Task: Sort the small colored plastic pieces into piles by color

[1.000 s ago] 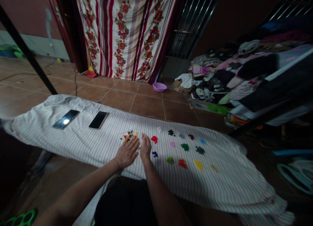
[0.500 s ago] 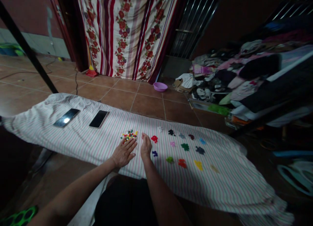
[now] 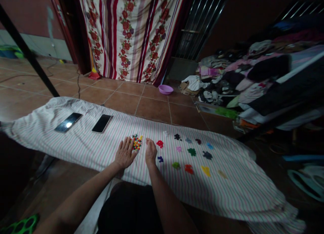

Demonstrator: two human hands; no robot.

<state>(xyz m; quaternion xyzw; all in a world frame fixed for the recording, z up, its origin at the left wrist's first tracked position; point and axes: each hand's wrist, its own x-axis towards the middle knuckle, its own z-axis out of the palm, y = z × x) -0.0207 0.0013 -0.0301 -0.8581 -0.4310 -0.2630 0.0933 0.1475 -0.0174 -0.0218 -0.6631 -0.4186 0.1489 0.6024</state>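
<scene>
My left hand point(image 3: 125, 152) lies flat on the striped cloth, fingers stretched out, along the left side of a mixed pile of tiny coloured pieces point(image 3: 137, 143). Red, green, yellow and white show in that pile; the pieces are too small to name for sure. On the pile's right side my right hand point(image 3: 151, 151) stands on its edge, slightly cupped and holding nothing that I can see. Just right of it sit a red cluster point(image 3: 159, 144) and a dark blue cluster point(image 3: 160, 158), both apart from the hand.
Further right lie several single-colour clusters, among them dark green point(image 3: 191, 152), lime point(image 3: 176, 165), orange-red point(image 3: 188, 169) and yellow point(image 3: 206, 171). Two phones point(image 3: 102, 123) rest on the cloth point(image 3: 83, 146) at left. A purple basin point(image 3: 165, 89) stands on the tiled floor beyond.
My left hand has moved a little left, from over the mixed pile to its side, so more of the pile shows. The pile looks more compact. My right hand has barely moved.
</scene>
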